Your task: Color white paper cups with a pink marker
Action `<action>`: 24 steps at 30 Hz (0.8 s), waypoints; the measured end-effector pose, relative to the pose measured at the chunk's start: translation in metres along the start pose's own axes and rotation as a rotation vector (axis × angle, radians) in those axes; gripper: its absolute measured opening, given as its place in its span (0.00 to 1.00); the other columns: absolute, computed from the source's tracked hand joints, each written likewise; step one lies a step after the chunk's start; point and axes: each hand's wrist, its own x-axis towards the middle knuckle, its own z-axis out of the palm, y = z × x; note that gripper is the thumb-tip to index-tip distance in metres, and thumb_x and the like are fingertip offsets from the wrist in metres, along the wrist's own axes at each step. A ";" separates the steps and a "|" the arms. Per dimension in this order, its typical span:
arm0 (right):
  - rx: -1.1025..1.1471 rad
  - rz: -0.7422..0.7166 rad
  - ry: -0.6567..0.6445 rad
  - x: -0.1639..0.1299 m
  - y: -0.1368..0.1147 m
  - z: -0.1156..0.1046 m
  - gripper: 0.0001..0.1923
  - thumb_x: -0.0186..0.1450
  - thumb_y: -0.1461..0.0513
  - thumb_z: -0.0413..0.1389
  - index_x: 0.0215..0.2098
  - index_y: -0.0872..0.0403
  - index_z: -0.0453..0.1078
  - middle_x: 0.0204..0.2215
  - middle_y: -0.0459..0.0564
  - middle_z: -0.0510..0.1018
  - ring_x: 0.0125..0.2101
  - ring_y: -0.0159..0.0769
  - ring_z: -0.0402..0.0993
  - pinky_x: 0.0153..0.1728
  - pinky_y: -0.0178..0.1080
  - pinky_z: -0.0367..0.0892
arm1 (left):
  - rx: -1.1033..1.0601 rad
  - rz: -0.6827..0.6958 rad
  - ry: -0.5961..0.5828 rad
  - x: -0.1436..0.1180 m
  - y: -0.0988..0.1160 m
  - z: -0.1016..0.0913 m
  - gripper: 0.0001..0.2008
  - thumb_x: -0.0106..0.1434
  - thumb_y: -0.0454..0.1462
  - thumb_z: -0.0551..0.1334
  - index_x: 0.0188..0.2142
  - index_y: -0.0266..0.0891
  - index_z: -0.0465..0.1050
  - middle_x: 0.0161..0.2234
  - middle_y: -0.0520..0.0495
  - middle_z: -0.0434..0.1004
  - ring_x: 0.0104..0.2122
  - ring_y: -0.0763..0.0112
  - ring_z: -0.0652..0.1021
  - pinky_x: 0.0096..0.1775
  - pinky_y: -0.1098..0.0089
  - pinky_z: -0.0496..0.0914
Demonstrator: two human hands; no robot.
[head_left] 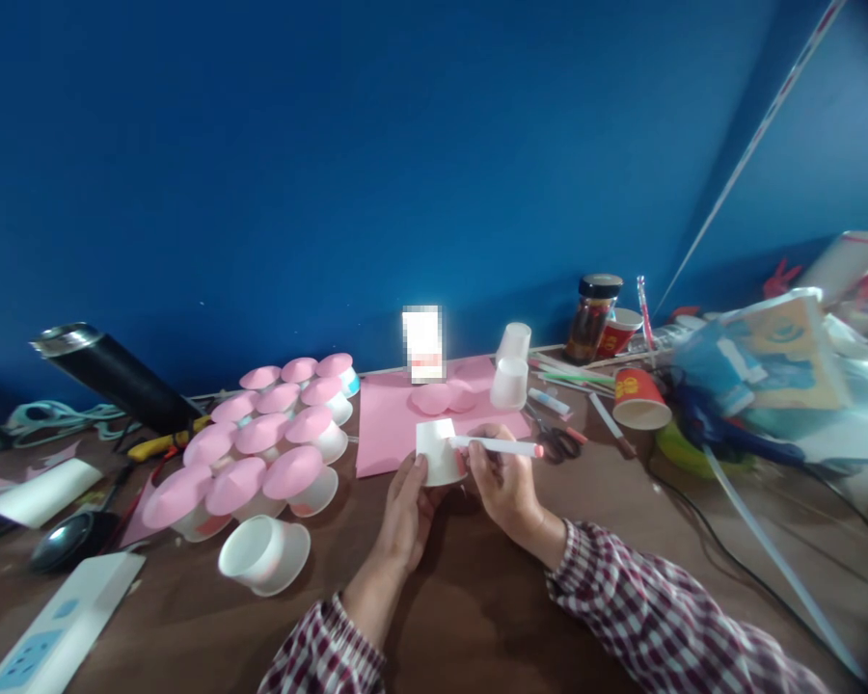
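Note:
A white paper cup (438,455), bottom end up, is gripped from its left side by my left hand (407,506). My right hand (504,487) pinches a white marker with a pinkish-red end (504,446); its other end points left and meets or nearly meets the cup's wall. Behind the cup lies a pink sheet (385,424) bearing pink paper discs (432,397). To the left stand several upturned white cups topped with pink paper cones (294,472). Nearer me is a pair of nested-looking white cups (264,554) without a cone.
Two white cups (510,384) stand at the sheet's back right. Scissors (560,440), a red cup (640,397), a dark-lidded jar (593,318) and a glue gun (723,424) with its cable lie right. A black flask (116,376) and a power strip (65,617) are left.

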 end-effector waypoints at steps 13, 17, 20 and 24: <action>-0.003 -0.033 0.057 -0.002 0.005 0.002 0.03 0.66 0.62 0.49 0.34 0.53 0.63 0.25 0.47 0.72 0.25 0.32 0.70 0.28 0.34 0.67 | 0.003 -0.012 -0.007 0.000 0.001 0.001 0.17 0.61 0.42 0.59 0.45 0.33 0.72 0.46 0.38 0.76 0.47 0.56 0.75 0.49 0.58 0.67; 0.041 0.007 0.026 -0.003 0.005 0.002 0.04 0.66 0.61 0.49 0.35 0.53 0.63 0.25 0.46 0.72 0.24 0.32 0.69 0.26 0.34 0.67 | 0.015 -0.007 0.008 0.000 0.000 0.002 0.16 0.60 0.42 0.60 0.43 0.34 0.73 0.45 0.39 0.76 0.45 0.57 0.75 0.48 0.60 0.68; 0.063 0.020 0.013 -0.002 0.004 0.003 0.05 0.67 0.61 0.49 0.34 0.53 0.63 0.23 0.45 0.71 0.23 0.31 0.69 0.25 0.33 0.67 | 0.014 0.000 0.003 0.000 0.000 0.002 0.16 0.60 0.42 0.60 0.43 0.34 0.73 0.46 0.39 0.76 0.46 0.57 0.75 0.48 0.59 0.68; 0.075 0.028 0.008 -0.002 0.003 0.002 0.05 0.67 0.60 0.48 0.35 0.53 0.63 0.24 0.45 0.72 0.23 0.32 0.70 0.25 0.33 0.67 | 0.013 0.000 -0.001 -0.001 0.001 0.003 0.17 0.59 0.43 0.61 0.44 0.34 0.73 0.46 0.39 0.76 0.46 0.56 0.75 0.49 0.59 0.68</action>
